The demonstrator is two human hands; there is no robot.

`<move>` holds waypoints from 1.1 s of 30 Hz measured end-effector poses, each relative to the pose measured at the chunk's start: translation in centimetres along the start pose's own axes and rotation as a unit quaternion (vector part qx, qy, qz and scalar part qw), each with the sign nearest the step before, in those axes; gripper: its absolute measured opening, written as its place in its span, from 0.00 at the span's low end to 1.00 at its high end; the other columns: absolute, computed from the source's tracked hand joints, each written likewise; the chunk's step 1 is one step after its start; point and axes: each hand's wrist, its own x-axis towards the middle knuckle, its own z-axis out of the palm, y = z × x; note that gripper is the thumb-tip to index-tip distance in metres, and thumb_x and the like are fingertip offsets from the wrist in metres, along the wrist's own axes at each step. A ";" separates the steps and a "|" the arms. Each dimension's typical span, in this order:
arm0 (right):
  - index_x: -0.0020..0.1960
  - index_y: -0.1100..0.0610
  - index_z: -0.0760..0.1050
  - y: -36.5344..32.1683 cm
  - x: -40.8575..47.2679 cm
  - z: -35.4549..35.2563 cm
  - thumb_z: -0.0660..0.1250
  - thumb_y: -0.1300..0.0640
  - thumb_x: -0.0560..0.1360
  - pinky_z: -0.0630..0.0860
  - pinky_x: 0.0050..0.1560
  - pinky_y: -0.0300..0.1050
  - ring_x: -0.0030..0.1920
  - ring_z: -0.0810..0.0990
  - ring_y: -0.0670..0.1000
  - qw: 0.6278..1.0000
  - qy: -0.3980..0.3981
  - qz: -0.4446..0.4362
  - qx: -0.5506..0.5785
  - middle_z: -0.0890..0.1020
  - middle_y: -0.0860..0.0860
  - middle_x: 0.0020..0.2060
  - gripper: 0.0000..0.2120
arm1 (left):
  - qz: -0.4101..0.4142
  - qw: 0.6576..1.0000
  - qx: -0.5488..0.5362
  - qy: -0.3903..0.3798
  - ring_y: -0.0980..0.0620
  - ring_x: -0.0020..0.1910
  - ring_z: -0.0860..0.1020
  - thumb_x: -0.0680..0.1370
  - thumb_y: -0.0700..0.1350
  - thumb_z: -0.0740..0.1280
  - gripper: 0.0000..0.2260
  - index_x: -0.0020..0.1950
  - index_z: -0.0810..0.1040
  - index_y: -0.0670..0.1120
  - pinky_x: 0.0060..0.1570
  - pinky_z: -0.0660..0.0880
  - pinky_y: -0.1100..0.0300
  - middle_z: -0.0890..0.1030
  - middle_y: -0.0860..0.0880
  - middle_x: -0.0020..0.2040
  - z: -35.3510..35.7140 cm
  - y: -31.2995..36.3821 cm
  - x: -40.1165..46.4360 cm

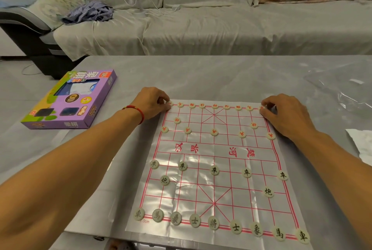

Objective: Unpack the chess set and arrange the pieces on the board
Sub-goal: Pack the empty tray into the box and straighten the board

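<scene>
The board, a thin plastic sheet printed with a red grid, lies flat on the grey desk, and nearly every piece already sits on it. The black-lettered pieces fill the near rows; the red-lettered pieces fill the far rows.

Both hands are at the far corners. The left hand has its fingers curled down on the far-left corner piece, apparently pinching it between thumb and fingertips. The right hand mirrors this at the far-right corner piece, fingers bent onto it. Both discs are mostly hidden, so whether they are truly gripped or only nudged is hard to tell.

The step in hand looks like seating the last two red corner pieces, which would complete the layout. To do it well, each disc should be centred on the crossing of the outer lines, level with the rest of the back row. The sheet is light and slippery, so pressing straight down rather than sliding sideways should keep it from creeping and disturbing neighbouring pieces. Lifting the fingers away vertically would avoid dragging the discs off their points.

The purple box lies on the desk to the left, well apart from the board.
</scene>
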 end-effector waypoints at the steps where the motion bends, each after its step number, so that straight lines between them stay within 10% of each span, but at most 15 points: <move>1: 0.61 0.52 0.78 0.0 0.0 0.0 0.70 0.45 0.76 0.79 0.54 0.61 0.48 0.81 0.54 1.000 -0.002 0.002 0.003 0.83 0.52 0.50 0.17 | 0.002 1.000 -0.001 -0.002 0.49 0.51 0.78 0.77 0.48 0.70 0.18 0.67 0.78 0.47 0.57 0.76 0.56 0.80 0.46 0.55 0.0 -0.1 -0.1; 29: 0.60 0.51 0.77 1.4 0.8 0.8 0.68 0.44 0.77 0.77 0.56 0.62 0.51 0.79 0.54 1.000 -0.020 -0.002 0.013 0.81 0.50 0.51 0.16 | -0.020 0.998 -0.048 0.030 0.49 0.51 0.78 0.76 0.51 0.71 0.16 0.61 0.81 0.45 0.53 0.77 0.58 0.79 0.49 0.52 0.4 -0.2 -0.7; 33: 0.66 0.55 0.75 2.9 0.7 0.3 0.58 0.55 0.83 0.74 0.60 0.56 0.59 0.76 0.58 0.999 -0.037 -0.023 0.028 0.79 0.55 0.60 0.14 | -0.009 0.999 -0.029 0.030 0.45 0.58 0.77 0.81 0.40 0.64 0.14 0.67 0.78 0.46 0.61 0.74 0.54 0.79 0.45 0.60 0.2 -0.9 -0.8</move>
